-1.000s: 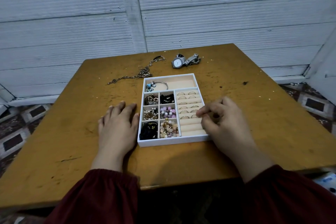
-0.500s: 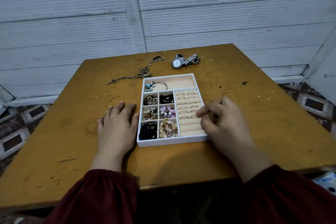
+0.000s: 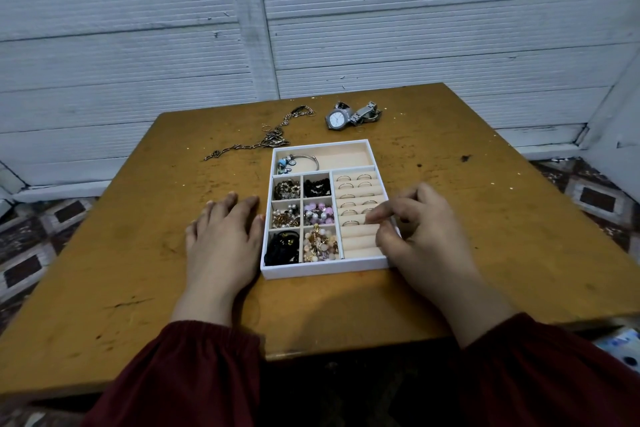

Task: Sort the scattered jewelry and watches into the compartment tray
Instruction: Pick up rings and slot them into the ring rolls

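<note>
A white compartment tray (image 3: 325, 273) sits mid-table. Its top compartment holds a silver charm bracelet (image 3: 298, 161). Six small compartments on its left hold beads, earrings and black pieces. Rings (image 3: 354, 182) stand in the cream ring rolls on its right. My left hand (image 3: 225, 239) lies flat on the table against the tray's left wall, holding nothing. My right hand (image 3: 426, 236) hovers over the ring rolls with thumb and forefinger pinched close; whether a ring is between them is hidden. A silver watch (image 3: 337, 120) and a tangled chain (image 3: 270, 141) lie beyond the tray.
The worn yellow-brown table (image 3: 502, 218) stands against a white slatted wall (image 3: 415, 28). A small loose ring (image 3: 265, 128) lies near the chain. Patterned floor tiles (image 3: 595, 198) show on both sides. Dark red sleeves cover both forearms.
Almost nothing has moved. My right fingertips have shifted slightly at the ring rolls; my left hand stays flat beside the tray.
</note>
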A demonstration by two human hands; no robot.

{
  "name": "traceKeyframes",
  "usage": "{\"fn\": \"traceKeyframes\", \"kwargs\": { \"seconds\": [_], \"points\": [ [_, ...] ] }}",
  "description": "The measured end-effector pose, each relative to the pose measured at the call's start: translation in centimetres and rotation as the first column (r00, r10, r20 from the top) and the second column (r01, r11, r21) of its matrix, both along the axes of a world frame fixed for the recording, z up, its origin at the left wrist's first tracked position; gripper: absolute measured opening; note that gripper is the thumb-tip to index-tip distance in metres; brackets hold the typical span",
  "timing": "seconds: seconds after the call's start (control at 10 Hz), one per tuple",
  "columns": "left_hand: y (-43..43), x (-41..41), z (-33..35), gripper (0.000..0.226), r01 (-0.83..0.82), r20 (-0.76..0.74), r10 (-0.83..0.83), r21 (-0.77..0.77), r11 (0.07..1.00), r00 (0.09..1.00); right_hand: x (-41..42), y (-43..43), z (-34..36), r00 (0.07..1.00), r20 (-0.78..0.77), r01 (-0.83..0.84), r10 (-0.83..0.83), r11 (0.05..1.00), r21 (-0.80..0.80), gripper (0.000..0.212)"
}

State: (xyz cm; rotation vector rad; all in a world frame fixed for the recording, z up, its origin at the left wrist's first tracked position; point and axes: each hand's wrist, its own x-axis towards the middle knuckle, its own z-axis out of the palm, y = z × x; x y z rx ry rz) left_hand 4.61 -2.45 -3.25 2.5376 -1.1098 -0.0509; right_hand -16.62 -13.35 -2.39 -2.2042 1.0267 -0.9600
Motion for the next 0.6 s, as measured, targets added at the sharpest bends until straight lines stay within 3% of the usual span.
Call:
{"fn": "traceKeyframes", "kwargs": {
  "seconds": [0.4, 0.6],
  "points": [
    [-0.09, -0.02, 0.18, 0.043, -0.001, -0.031, 0.001, -0.012, 1.0, 1.0, -0.05, 0.01, 0.23, 0.999, -0.037, 0.008, -0.007, 1.0, 0.013, 0.022],
    [-0.03, 0.14, 0.54, 0.038, -0.022, -0.113, 0.012, -0.095, 0.995, 0.994, 0.13, 0.02, 0.28, 1.0, 0.006, 0.004, -0.004, 1.0, 0.006, 0.02]
  ]
}}
